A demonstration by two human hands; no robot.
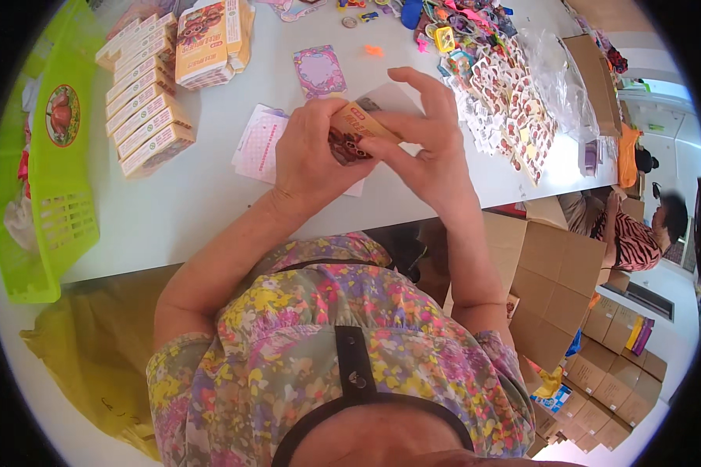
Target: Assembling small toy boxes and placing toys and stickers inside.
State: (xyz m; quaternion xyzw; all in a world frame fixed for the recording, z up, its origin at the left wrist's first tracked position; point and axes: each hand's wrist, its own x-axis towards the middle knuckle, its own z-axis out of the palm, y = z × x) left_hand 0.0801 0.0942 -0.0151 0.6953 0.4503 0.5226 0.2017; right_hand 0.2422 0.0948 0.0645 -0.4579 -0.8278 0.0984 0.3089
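Observation:
Above the white table, both hands hold one small yellow printed box (358, 124) with a dark red picture on it. My left hand (308, 148) closes round its left side. From the right, my right hand (424, 140) pinches it between thumb and fingers, with the index finger raised. Whether the box's end is open I cannot tell. Below and left of the hands lie white and pink printed cards (258, 144). A purple-bordered card (319, 71) lies just beyond my left hand.
A row of yellow-white boxes (149, 117) and stacked flat boxes (210, 39) stand at left, beside a green basket (51, 202). Small stickers (502, 101) and colourful trinkets (452, 31) are heaped at right. Cartons (549, 272) stand right of me; another person (635, 233) sits beyond.

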